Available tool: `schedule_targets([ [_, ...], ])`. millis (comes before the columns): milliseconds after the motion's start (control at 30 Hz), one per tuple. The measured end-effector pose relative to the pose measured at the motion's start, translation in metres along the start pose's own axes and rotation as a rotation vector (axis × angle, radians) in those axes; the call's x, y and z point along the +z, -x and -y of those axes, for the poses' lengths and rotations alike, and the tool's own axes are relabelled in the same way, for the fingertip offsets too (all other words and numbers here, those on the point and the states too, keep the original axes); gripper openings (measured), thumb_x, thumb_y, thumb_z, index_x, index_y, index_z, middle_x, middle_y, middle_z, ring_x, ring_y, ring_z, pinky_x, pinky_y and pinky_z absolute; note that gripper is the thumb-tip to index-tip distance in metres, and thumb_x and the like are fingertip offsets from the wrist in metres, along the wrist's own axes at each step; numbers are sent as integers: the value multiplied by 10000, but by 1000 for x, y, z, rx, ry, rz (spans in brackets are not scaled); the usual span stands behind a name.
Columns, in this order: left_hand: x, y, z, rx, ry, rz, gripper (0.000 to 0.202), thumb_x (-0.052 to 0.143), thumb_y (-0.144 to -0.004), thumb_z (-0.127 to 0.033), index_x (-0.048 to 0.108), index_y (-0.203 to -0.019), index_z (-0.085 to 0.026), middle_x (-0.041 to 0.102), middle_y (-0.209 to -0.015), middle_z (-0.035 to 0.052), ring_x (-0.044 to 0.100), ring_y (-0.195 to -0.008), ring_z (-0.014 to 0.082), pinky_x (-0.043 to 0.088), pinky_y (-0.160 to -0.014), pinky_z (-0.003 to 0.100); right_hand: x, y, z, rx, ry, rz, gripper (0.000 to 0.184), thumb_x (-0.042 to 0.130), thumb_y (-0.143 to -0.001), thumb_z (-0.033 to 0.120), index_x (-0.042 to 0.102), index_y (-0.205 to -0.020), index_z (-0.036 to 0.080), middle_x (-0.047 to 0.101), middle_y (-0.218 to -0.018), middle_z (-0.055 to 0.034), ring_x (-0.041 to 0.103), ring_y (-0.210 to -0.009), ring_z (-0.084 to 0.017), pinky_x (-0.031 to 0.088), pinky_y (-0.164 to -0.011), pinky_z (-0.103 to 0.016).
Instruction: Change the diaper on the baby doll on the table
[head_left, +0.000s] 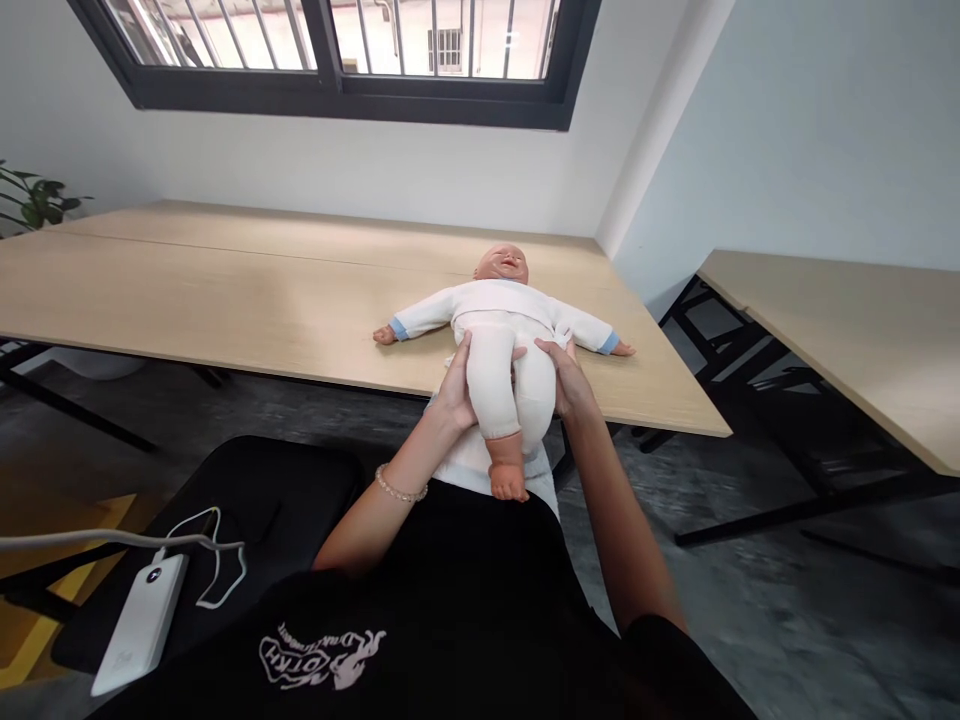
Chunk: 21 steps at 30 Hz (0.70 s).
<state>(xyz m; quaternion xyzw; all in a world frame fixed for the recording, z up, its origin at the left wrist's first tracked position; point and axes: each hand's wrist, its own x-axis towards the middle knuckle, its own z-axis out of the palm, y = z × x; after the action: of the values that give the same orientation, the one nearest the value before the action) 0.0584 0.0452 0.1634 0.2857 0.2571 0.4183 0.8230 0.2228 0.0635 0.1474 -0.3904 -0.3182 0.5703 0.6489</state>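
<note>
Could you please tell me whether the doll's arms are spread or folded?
Spread: the doll has its blue-cuffed arms stretched out to opposite sides across the table.

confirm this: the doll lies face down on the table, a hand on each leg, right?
Not face down: the head view shows the doll lying face up on the table, left hand on one leg, right hand on the other.

Black shirt (480,610) with white print (322,660), beaded bracelet (399,493)
</note>
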Motion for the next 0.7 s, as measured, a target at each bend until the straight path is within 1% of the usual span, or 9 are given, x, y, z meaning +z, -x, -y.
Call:
schedule_targets([
  [67,-7,15,-3,-40,7,-13,726,343,-1027,-655,706,-1290,-83,783,-1126,187,695,-1208,370,526,-1083,498,1,0,-1,-3,25,-12,900,724,-810,190,260,-1575,287,728,-1187,-1,724,-921,-182,632,-760,-269],
  [167,-20,39,-7,-85,-5,-34,685,259,-1082,-563,685,-1298,-73,781,-1115,183,731,-1116,349,558,-992,486,1,-1,0,7,37,-13,887,740,-779,187,319,-1554,282,740,-1112,9,719,-883,-186,630,-702,-262],
  [267,-38,56,-3,-57,-83,-104,589,371,-1064,-561,714,-1249,-120,788,-1006,156,752,-976,320,574,-889,419,0,-3,0,10,11,6,844,762,-745,161,402,-1494,309,736,-1074,40,720,-885,-167,632,-713,-239],
  [367,-56,62,5,47,-207,-266,446,558,-998,-552,743,-1126,-167,773,-935,97,719,-863,242,539,-789,304,-2,-4,-1,19,19,15,766,769,-741,159,467,-1433,292,735,-1023,42,718,-876,-159,628,-718,-219],
  [467,-70,61,13,161,-436,-435,479,621,-924,-634,738,-942,-170,751,-909,87,672,-832,232,499,-751,287,-3,-5,-1,15,38,28,720,760,-740,162,496,-1398,286,744,-1055,34,720,-913,-167,632,-727,-225],
  [533,-74,60,17,241,-702,-532,541,566,-923,-680,686,-759,-178,723,-836,102,654,-827,265,478,-771,324,-3,-5,0,14,32,29,714,752,-733,147,501,-1386,289,744,-1083,36,721,-916,-161,632,-729,-223],
  [600,-76,59,18,313,-1002,-630,564,499,-952,-665,609,-640,-208,686,-760,110,648,-840,310,447,-799,358,-2,-6,0,20,19,23,697,745,-731,137,508,-1369,286,741,-1052,40,720,-880,-153,628,-712,-218],
  [667,-76,58,18,307,-1204,-680,568,466,-972,-642,573,-592,-232,661,-718,119,656,-865,358,424,-815,379,-2,-6,0,31,8,19,662,742,-734,136,522,-1341,280,736,-998,43,715,-843,-150,626,-690,-218],
  [700,-76,57,18,286,-1248,-680,577,463,-974,-642,562,-574,-239,651,-699,123,661,-871,376,422,-818,386,-3,-6,0,38,2,16,636,742,-737,136,531,-1320,277,735,-984,44,712,-833,-148,626,-686,-218],
])
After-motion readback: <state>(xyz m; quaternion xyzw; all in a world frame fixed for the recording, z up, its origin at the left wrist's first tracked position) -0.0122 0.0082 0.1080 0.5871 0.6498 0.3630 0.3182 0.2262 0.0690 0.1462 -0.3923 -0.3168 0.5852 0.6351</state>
